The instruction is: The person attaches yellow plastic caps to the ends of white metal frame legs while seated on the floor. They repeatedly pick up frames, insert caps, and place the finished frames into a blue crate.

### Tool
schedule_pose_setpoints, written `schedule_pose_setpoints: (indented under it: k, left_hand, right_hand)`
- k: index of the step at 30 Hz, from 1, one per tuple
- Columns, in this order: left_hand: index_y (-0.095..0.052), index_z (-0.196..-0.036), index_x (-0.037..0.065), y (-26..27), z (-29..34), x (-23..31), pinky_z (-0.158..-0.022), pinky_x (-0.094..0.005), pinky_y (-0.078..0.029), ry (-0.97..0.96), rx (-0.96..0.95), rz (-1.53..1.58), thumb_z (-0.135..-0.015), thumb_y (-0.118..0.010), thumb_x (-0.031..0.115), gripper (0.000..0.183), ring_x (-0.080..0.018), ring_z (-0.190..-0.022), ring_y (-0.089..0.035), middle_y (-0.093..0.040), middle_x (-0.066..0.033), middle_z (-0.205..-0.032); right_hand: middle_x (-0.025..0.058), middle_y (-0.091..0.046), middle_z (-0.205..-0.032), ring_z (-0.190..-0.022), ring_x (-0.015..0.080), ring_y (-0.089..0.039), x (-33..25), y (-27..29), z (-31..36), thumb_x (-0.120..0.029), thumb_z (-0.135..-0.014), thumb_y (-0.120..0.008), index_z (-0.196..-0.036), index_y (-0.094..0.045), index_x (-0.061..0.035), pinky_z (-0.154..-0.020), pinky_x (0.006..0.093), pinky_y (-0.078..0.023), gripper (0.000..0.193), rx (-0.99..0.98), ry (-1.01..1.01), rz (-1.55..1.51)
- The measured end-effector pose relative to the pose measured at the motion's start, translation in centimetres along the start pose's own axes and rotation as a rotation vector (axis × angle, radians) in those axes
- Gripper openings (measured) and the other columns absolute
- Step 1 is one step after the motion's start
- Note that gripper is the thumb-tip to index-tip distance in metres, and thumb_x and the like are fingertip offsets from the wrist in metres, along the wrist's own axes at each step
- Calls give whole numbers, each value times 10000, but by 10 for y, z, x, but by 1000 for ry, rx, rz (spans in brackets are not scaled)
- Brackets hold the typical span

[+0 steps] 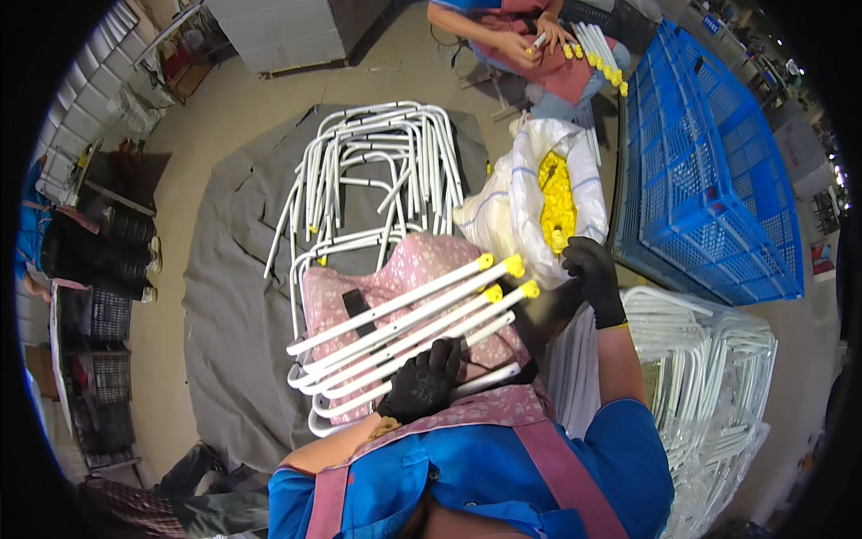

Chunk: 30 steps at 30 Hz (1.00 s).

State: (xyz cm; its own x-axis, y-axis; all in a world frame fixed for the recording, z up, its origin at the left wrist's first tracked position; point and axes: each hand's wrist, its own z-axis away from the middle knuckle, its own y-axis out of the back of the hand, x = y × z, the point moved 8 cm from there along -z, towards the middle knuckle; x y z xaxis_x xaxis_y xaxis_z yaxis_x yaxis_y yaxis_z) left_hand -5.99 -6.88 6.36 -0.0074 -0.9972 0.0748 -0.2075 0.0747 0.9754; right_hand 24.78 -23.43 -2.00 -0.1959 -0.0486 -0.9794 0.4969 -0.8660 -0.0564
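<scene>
White tubes [395, 302] across the pink apron [431, 256] — hands apart.
The left hand [422, 384] is clamped over the tubes, four yellow-capped toward the apron's right edge; the right hand [591, 269], fingers bent, is at the near edge of the white sack [589, 193] of yellow caps [557, 193] — whether it grips one, I cannot tell.

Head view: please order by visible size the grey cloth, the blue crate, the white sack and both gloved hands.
Grey cloth, partly covered
Blue crate
White sack
Left hand, right hand: too alike to rank
</scene>
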Motion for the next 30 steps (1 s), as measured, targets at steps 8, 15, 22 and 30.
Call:
schedule_pose_setpoints:
  k: [8,15,22,30]
  left_hand:
    - [-570,-1264,182,-10,10,-6,-710,-419,-552,129,-180,268,-873,-635,287,410,-284,-905,-666,-597,-45,-1188]
    - [-590,-1282,182,-11,10,-13,-635,-424,-560,131,-238,120,-833,-688,270,468,-299,-791,-681,-611,-56,-1173]
    - [-472,-1411,150,-4,7,-12,-737,-428,-551,71,-374,198,-855,-615,215,578,-318,-958,-651,-574,-91,-1272]
    - [-417,-1470,149,-21,-12,-9,-942,-447,-510,67,-585,471,-857,-633,165,650,-394,-1186,-578,-417,-190,-1495]
  right_hand:
    - [55,-655,-899,-732,154,-657,33,-2,-27,-181,-884,-654,-1022,-667,-4,-630,250,-523,224,60,504,347]
    - [17,-668,-866,-668,113,-632,93,-9,-10,-295,-949,-606,-1091,-673,-40,-605,225,-504,300,-80,-69,-42]
    - [175,-665,-798,-761,349,-641,202,-38,90,-226,-861,-588,-842,-676,-34,-689,440,-514,212,-317,339,1075]
    - [208,-665,-936,-815,407,-635,317,-21,49,-264,-836,-664,-1014,-674,-43,-747,495,-514,284,37,112,1257]
